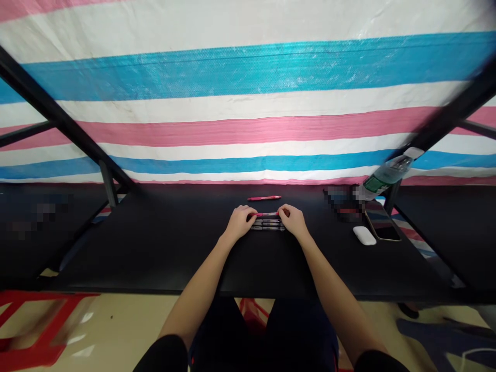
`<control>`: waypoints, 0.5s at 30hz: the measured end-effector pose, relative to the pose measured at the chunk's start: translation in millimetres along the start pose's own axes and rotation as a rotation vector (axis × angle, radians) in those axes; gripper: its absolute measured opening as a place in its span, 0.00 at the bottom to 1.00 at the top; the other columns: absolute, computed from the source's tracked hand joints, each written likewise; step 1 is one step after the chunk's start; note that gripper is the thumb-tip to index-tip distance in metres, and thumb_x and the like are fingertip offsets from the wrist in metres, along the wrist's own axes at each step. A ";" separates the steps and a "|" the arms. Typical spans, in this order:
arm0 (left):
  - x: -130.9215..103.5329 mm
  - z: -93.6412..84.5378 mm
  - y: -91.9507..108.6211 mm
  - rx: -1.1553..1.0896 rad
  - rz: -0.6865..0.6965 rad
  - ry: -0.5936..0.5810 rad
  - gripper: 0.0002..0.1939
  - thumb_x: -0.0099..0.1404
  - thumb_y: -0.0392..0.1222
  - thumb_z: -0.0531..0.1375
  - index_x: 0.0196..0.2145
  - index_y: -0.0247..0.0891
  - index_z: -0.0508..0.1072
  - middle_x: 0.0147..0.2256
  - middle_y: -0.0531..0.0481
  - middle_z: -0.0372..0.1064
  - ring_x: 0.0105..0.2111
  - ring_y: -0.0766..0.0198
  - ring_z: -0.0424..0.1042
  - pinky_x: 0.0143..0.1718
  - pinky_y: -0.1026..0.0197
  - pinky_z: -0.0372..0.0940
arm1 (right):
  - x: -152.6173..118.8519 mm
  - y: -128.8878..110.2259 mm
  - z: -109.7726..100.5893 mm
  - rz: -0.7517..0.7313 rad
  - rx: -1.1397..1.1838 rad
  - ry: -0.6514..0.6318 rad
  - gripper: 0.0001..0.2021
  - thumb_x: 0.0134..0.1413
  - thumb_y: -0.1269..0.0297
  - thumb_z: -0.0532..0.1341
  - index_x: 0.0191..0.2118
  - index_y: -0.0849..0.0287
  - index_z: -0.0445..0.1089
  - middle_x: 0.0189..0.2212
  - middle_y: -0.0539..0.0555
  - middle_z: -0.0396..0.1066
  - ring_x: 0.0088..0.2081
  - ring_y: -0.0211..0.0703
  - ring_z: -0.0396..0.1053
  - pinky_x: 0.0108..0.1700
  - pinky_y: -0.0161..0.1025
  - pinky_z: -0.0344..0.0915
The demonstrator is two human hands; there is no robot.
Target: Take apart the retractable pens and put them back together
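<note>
A red pen lies crosswise between my hands, one end in each. My left hand pinches its left end and my right hand pinches its right end. Just on the near side of it, several dark clear-barrelled pens lie side by side in a row, parallel to the red one. Another red pen rests alone farther back on the black table.
At the right of the table are a plastic bottle, a phone and a white earbud case. Black metal posts slant up on both sides. A striped tarp hangs behind. Red stools stand below.
</note>
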State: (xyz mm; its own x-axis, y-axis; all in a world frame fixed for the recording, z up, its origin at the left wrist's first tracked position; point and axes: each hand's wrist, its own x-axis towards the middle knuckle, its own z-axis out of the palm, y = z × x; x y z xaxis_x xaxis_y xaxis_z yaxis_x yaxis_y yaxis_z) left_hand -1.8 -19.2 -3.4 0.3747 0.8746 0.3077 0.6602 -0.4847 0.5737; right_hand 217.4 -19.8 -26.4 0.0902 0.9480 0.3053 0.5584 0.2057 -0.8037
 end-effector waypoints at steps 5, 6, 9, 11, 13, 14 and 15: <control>-1.0 0.8 1.6 0.069 0.012 0.002 0.09 0.63 0.35 0.55 0.36 0.39 0.76 0.35 0.45 0.72 0.38 0.56 0.67 0.42 0.54 0.61 | 1.6 0.6 -2.5 -0.050 0.062 0.072 0.08 0.49 0.65 0.60 0.21 0.53 0.70 0.20 0.50 0.61 0.24 0.40 0.57 0.31 0.40 0.58; -1.3 0.2 2.2 0.067 0.021 -0.003 0.09 0.64 0.36 0.55 0.36 0.39 0.76 0.35 0.45 0.72 0.38 0.56 0.67 0.43 0.54 0.61 | 3.3 -2.3 -4.8 -0.039 0.110 0.089 0.08 0.49 0.64 0.60 0.22 0.54 0.71 0.21 0.50 0.62 0.24 0.40 0.58 0.31 0.40 0.58; -2.2 -3.6 3.8 0.030 0.094 -0.076 0.09 0.64 0.40 0.57 0.40 0.40 0.76 0.40 0.45 0.72 0.42 0.55 0.68 0.46 0.53 0.61 | 6.5 -28.0 -16.7 0.003 0.299 0.094 0.09 0.52 0.57 0.60 0.27 0.54 0.73 0.24 0.52 0.68 0.26 0.42 0.61 0.32 0.41 0.60; -3.0 -6.4 4.7 -0.006 0.165 -0.155 0.13 0.61 0.43 0.61 0.44 0.42 0.75 0.46 0.45 0.71 0.47 0.53 0.67 0.50 0.51 0.60 | -1.5 -60.3 -29.8 0.007 0.434 0.040 0.10 0.53 0.54 0.61 0.30 0.54 0.73 0.25 0.52 0.68 0.27 0.43 0.64 0.33 0.42 0.63; -3.8 -8.1 5.4 -0.014 0.208 -0.216 0.16 0.58 0.42 0.64 0.45 0.42 0.75 0.50 0.45 0.70 0.50 0.51 0.66 0.53 0.50 0.58 | -24.3 -98.3 -46.8 -0.021 0.576 -0.076 0.10 0.53 0.52 0.62 0.33 0.52 0.74 0.25 0.52 0.69 0.28 0.44 0.65 0.35 0.45 0.65; -4.1 -8.3 5.5 -0.007 0.214 -0.234 0.15 0.58 0.41 0.64 0.45 0.42 0.75 0.50 0.45 0.70 0.51 0.51 0.66 0.54 0.49 0.57 | -41.1 -116.3 -56.0 -0.034 0.658 -0.164 0.10 0.52 0.52 0.63 0.34 0.51 0.75 0.25 0.53 0.70 0.29 0.46 0.67 0.35 0.47 0.66; -4.4 -7.9 5.6 0.002 0.214 -0.240 0.14 0.58 0.39 0.63 0.44 0.42 0.76 0.50 0.45 0.70 0.51 0.51 0.66 0.54 0.49 0.57 | -60.2 -132.0 -65.2 -0.040 0.740 -0.248 0.10 0.50 0.51 0.64 0.34 0.49 0.75 0.25 0.54 0.70 0.30 0.49 0.68 0.35 0.50 0.67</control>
State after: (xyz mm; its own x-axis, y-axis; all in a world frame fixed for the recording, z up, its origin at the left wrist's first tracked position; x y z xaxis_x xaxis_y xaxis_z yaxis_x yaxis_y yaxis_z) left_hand -4.9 -25.7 4.5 0.6475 0.7255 0.2333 0.5515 -0.6574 0.5134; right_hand 192.0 -119.9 94.7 -0.1537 0.9450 0.2886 -0.1463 0.2671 -0.9525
